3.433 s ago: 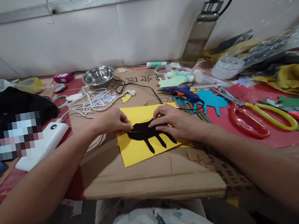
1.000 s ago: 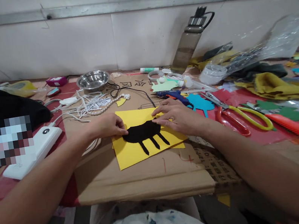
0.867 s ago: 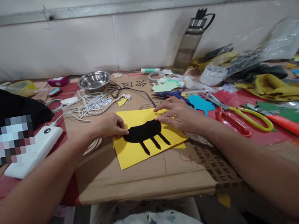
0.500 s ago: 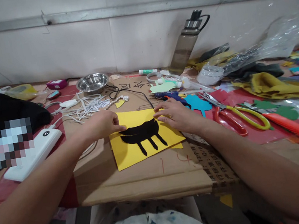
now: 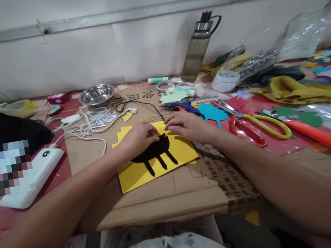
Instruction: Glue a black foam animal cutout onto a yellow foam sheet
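On yellow card (image 5: 184,148) lies a flat, three-pronged black cutout (image 5: 154,151).

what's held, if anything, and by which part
Cannot tell: the left hand is at the top edge of the black cutout, the right hand near its right end.

Right of the upper centre of the frame, a grey water bottle (image 5: 194,53) is standing, slanted in view. Left of the upper centre, a steel bowl (image 5: 97,94) is sitting near a pink box (image 5: 58,98). At middle left, a white power bank (image 5: 31,179) is lying just below a black cloth (image 5: 22,127). At centre right, scissors (image 5: 241,116) are resting open, with mustard fabric (image 5: 305,94) spreading above them toward the right edge.
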Tool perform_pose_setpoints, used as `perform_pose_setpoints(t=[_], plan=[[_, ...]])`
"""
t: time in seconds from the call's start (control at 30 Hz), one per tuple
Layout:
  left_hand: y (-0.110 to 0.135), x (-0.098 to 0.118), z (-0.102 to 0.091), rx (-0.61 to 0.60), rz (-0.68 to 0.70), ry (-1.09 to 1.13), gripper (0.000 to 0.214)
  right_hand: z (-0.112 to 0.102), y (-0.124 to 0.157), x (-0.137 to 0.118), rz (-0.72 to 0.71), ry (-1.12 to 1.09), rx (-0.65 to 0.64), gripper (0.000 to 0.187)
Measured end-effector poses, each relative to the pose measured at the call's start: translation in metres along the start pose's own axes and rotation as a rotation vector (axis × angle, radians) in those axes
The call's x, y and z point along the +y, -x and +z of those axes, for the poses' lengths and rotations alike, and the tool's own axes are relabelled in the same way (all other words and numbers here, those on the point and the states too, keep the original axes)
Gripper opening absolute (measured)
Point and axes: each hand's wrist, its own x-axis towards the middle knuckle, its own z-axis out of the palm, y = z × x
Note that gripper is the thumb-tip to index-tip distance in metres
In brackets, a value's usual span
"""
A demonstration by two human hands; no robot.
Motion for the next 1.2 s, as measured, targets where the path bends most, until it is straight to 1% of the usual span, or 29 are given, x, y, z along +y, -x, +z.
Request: perform_pose_setpoints(t=[0.03,0.1,0.17,0.2,0.23,0.27,0.33,0.5,0.57,0.63,0.7,0.8,0.83,0.9,0.97,1.0,1.03,1.1,1.13,1.2], plan=[[0.000,0.000,0.001,0.007,0.004,0.025,0.022,-0.003,0.001,0.000,0.017,0.011,0.065,0.020],[-0.001,0.000,0.002,0.020,0.017,0.048,0.022,-0.010,0.003,0.003,0.087,0.092,0.233,0.018],[-0.002,0.002,0.003,0.020,0.029,0.052,0.023,-0.014,0.005,0.008,0.200,0.235,0.378,0.017],[-0.003,0.003,0.004,0.019,0.035,0.050,0.023,-0.014,0.006,0.012,0.266,0.305,0.417,0.019],[-0.004,0.005,0.005,0.017,0.041,0.046,0.023,-0.013,0.007,0.017,0.335,0.358,0.426,0.022],[-0.005,0.005,0.006,0.013,0.048,0.040,0.023,-0.012,0.008,0.021,0.398,0.389,0.409,0.027],[-0.005,0.007,0.007,0.008,0.058,0.036,0.022,-0.008,0.008,0.029,0.483,0.396,0.347,0.033],[-0.007,0.009,0.006,-0.025,0.047,0.053,0.022,-0.005,0.004,0.042,0.580,0.338,0.302,0.040],[-0.009,0.010,0.005,-0.049,0.054,0.049,0.021,-0.006,0.002,0.046,0.628,0.263,0.275,0.038],[-0.011,0.009,0.004,-0.065,0.070,0.056,0.020,-0.007,0.000,0.049,0.673,0.174,0.275,0.032],[-0.013,0.008,0.003,-0.075,0.078,0.089,0.019,-0.008,-0.001,0.052,0.702,0.113,0.308,0.029],[-0.013,0.007,0.005,-0.077,0.076,0.139,0.015,-0.012,-0.002,0.052,0.716,0.071,0.353,0.029],[-0.013,0.007,0.006,-0.067,0.073,0.154,0.013,-0.015,-0.002,0.050,0.721,0.045,0.379,0.028],[-0.012,0.007,0.009,-0.020,0.062,0.185,0.008,-0.021,-0.002,0.042,0.722,-0.060,0.476,0.028],[-0.011,0.007,0.013,0.054,0.045,0.201,0.004,-0.028,-0.003,0.033,0.720,-0.272,0.580,0.028],[-0.010,0.006,0.014,0.092,0.043,0.199,0.003,-0.031,-0.003,0.028,0.724,-0.411,0.599,0.026],[-0.010,0.006,0.016,0.122,0.045,0.192,0.002,-0.035,-0.003,0.024,0.734,-0.548,0.589,0.022],[-0.009,0.005,0.018,0.168,0.058,0.174,0.002,-0.040,-0.003,0.017,0.763,-0.761,0.522,0.016],[-0.008,0.004,0.019,0.182,0.067,0.169,0.004,-0.043,-0.002,0.014,0.775,-0.817,0.479,0.015],[-0.006,0.003,0.019,0.206,0.085,0.159,0.009,-0.047,0.003,0.010,0.773,-0.853,0.376,0.015]])
